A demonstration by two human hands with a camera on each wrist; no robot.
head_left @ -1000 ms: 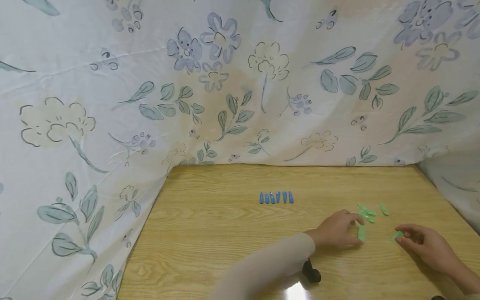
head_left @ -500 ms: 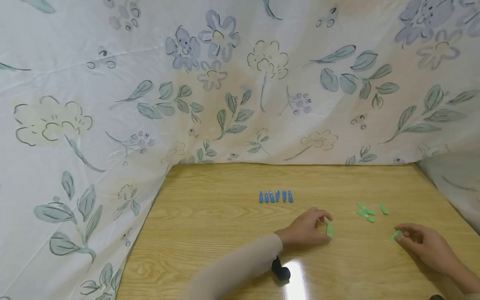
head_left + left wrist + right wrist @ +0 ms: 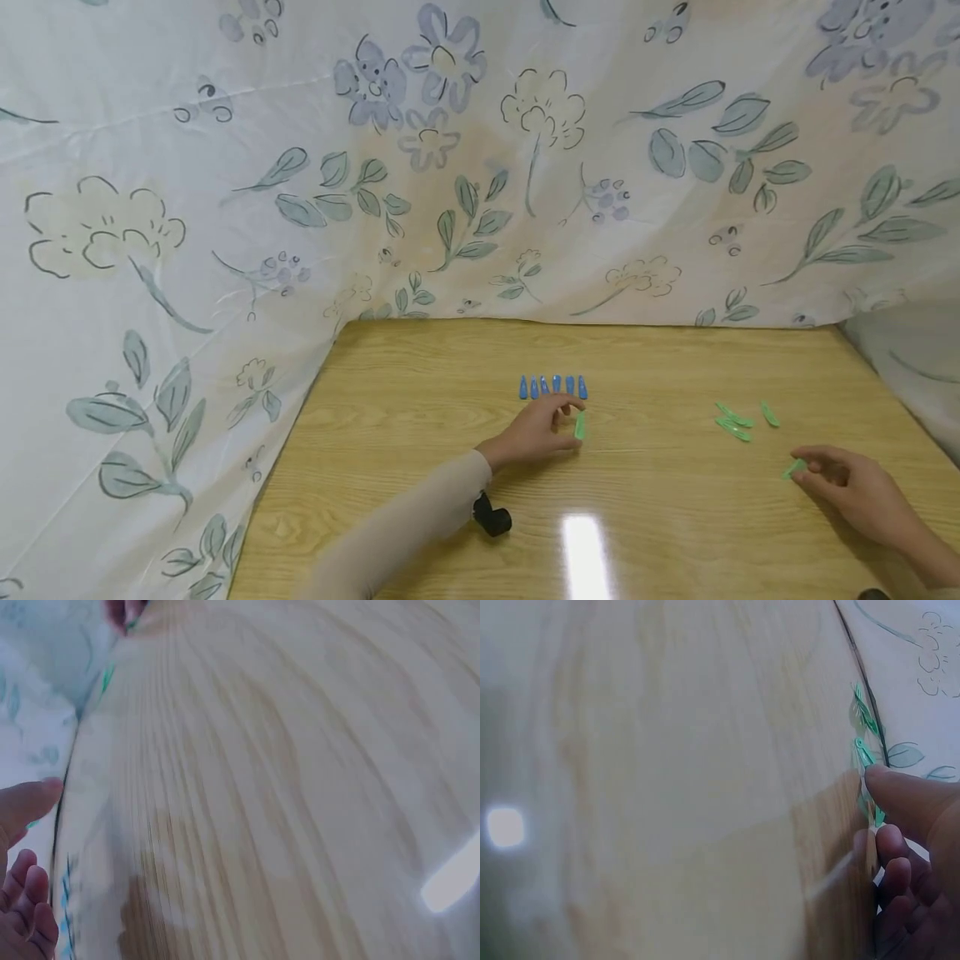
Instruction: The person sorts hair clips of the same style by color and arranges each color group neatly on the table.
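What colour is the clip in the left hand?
Green clip; the head view shows it best.

the wood-grained table (image 3: 652,500) is glossy, green clips (image 3: 732,428) and blue clips (image 3: 545,386) look smooth, the cloth (image 3: 465,242) matt.

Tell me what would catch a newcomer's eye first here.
Probably the floral cloth hanging behind the wooden table. Next, a row of six blue clips toward the far edge, with the left hand just in front pinching a green clip. The right hand holds another green clip further right.

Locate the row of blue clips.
In the head view, the row of blue clips lies just beyond the left hand, left of the loose green clips.
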